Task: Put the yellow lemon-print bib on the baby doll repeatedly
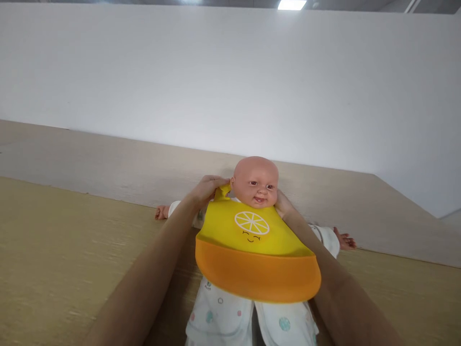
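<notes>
A baby doll point(256, 178) in white patterned clothes point(219, 312) lies face up with its arms spread. Over its chest is a yellow bib point(219, 223) with a lemon-slice print and an orange catch pocket point(257, 274). Beside the doll's head, on the left, my left hand point(209, 187) pinches the bib's yellow neck strap point(222, 192). On the other side my right hand point(284, 204) reaches behind the doll's neck; its fingers are hidden there, and so is whatever they touch.
The doll lies on a wood-toned surface point(72, 240). A paler wooden strip point(108, 158) runs behind it, up to a tall white wall panel point(230, 81). Ceiling lights point(291, 5) show above the panel.
</notes>
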{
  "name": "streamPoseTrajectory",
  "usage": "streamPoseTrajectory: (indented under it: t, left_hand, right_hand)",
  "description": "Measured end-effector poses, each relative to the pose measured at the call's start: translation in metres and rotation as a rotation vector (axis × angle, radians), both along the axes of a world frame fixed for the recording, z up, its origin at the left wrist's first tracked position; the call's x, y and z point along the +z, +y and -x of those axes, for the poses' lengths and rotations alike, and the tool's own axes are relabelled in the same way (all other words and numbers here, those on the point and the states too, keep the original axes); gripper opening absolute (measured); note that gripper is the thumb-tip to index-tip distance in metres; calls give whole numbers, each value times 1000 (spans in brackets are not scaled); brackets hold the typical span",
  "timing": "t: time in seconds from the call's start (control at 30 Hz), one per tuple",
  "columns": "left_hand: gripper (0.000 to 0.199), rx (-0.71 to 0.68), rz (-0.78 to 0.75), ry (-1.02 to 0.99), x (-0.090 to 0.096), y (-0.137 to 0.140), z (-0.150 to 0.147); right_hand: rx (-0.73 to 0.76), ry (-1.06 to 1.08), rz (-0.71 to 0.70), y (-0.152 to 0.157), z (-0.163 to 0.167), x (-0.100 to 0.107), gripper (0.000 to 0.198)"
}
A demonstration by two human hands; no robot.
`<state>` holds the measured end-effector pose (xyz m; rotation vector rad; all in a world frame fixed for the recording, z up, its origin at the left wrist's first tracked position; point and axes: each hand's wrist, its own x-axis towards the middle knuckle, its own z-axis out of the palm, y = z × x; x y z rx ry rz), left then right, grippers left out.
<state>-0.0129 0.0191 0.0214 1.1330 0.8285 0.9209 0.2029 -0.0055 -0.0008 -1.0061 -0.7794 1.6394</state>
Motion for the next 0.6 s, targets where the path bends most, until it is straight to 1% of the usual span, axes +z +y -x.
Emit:
streamPoseTrajectory:
  t: [0.07,0.13,0.23,0.4,0.6]
  left_hand:
    - [27,7,-2,62,3,-2,2]
    - [27,-7,11,74,4,-3,4]
    - [30,-17,31,95,0,-2,7]
    - [39,-5,40,236,-9,2,16]
    - [34,-13,-3,426,-13,5,19]
  right_hand:
    - [-8,3,15,0,0,0,22]
    - [-21,2,29,-1,1,1,22]
    - [-25,-5,37,0,1,1,21]
    - [-1,-16,10,1,-1,-1,21]
    - [26,4,-22,0,0,0,25]
